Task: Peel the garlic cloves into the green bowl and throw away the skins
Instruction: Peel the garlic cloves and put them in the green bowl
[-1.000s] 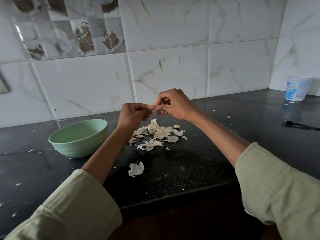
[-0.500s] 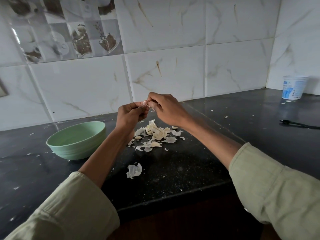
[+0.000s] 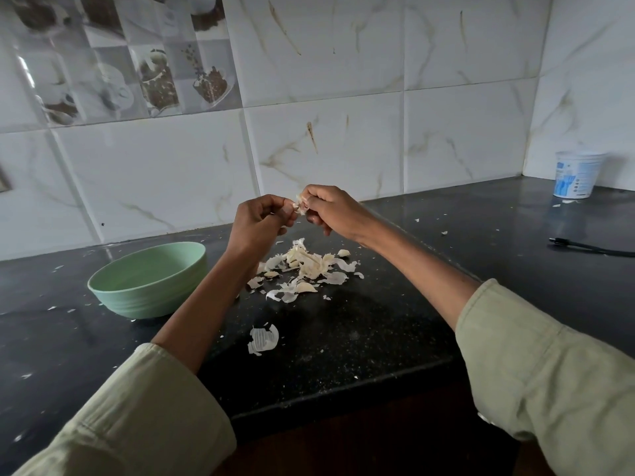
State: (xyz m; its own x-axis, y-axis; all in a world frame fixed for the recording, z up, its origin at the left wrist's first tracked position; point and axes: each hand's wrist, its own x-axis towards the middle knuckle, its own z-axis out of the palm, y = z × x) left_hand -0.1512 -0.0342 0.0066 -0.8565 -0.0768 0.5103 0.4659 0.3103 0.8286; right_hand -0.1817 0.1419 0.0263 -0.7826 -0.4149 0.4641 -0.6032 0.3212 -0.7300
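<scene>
Since a second ago, both hands have lifted a little higher above the pile, and a tuft of pale skin now sticks out between them where before I saw only knuckles. From my remote seat, I see the left hand [image 3: 257, 221] and the right hand [image 3: 330, 211] meeting fingertip to fingertip over the black worktop [image 3: 378, 338]. Both sets of fingers are curled in and pinch the same garlic clove [image 3: 301, 206] with its papery skin; the clove is mostly hidden, so I cannot tell how much skin is off.

Below the hands lies the pile of skins and cloves [image 3: 305, 269], with a few whole-looking cloves at its edges. One loose skin [image 3: 263, 340] lies apart, nearer to me. To the left of the pile, just beside the left forearm, stands the green bowl [image 3: 147, 280]; what I can see of its inside shows no cloves.

Far right, in the corner against the tiled wall [image 3: 326, 97], stands a white tub [image 3: 577, 175], and a dark cable [image 3: 591, 249] lies near it on the worktop.
</scene>
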